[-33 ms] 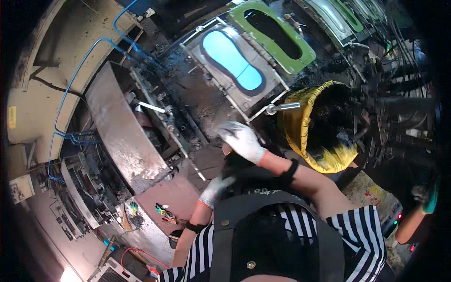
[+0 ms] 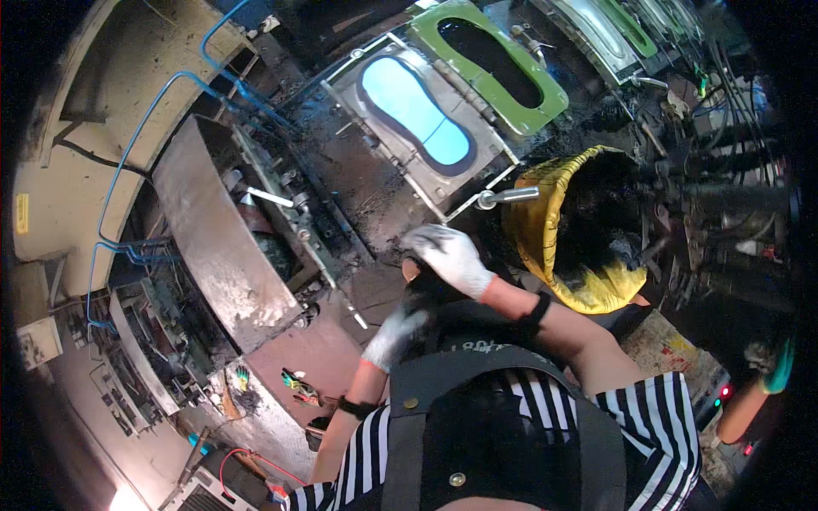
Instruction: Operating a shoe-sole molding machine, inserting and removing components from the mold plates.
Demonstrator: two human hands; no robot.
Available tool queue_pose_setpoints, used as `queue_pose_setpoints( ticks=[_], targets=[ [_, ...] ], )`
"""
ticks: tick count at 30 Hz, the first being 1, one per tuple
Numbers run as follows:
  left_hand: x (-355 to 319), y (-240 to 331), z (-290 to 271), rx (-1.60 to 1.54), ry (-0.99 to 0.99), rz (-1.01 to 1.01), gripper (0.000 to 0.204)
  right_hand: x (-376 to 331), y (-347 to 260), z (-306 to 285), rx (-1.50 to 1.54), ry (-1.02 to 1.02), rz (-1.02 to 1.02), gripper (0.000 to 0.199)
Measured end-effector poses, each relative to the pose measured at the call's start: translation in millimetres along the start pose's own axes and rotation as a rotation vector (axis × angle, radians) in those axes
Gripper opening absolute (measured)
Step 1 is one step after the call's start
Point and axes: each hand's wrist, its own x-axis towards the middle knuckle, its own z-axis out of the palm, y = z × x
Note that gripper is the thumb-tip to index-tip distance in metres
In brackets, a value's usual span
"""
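Both my hands wear whitish gloves with dark-stained fingers. My right hand (image 2: 452, 258) is closed, its fingers bent over beside a small tan rounded tip (image 2: 411, 270); whether that is a bare fingertip or part of an object I cannot tell. Below and to the left, my left hand (image 2: 394, 334) reaches toward the same dark spot, its fingers lost against black. Ahead of the hands lies an open metal mould (image 2: 405, 175) with a bright blue sole-shaped piece (image 2: 413, 106) in its cavity. A silver handle (image 2: 511, 196) sticks out at the mould's near corner.
A green frame with a sole-shaped opening (image 2: 545, 111) is hinged behind the mould. At right gapes a yellow-rimmed sack (image 2: 532, 230) with dark contents. A raised metal cover (image 2: 226, 247) stands at left. Another person's gloved hand (image 2: 777, 366) shows at far right.
My right hand has shifted slightly right, and the tan tip beside it shows more. My left hand has moved a little up, closer to the right one.
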Motion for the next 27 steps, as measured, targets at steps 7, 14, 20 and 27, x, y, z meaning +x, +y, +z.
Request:
queue_pose_setpoints(
  ticks=[7,14,20,27],
  targets=[
    [135.5,16.8,54.2,-0.944,0.125,0.118,0.034,-32.8,112.7,-67.8,0.427,0.363,0.483,0.022],
    [174.8,16.2,61.2,-1.215,0.132,0.024,0.018,-1.0,130.7,-15.3,1.226,-0.042,1.036,0.027],
    [101.2,102.0,100.4,-0.962,0.434,-0.225,0.016,-8.2,54.7,-38.3,1.316,-0.154,1.098,0.031],
    [20.8,236.1,168.3,-0.915,0.029,-0.061,0.015,-26.0,-34.4,-168.0,1.567,-0.536,0.782,0.023]
  ],
)
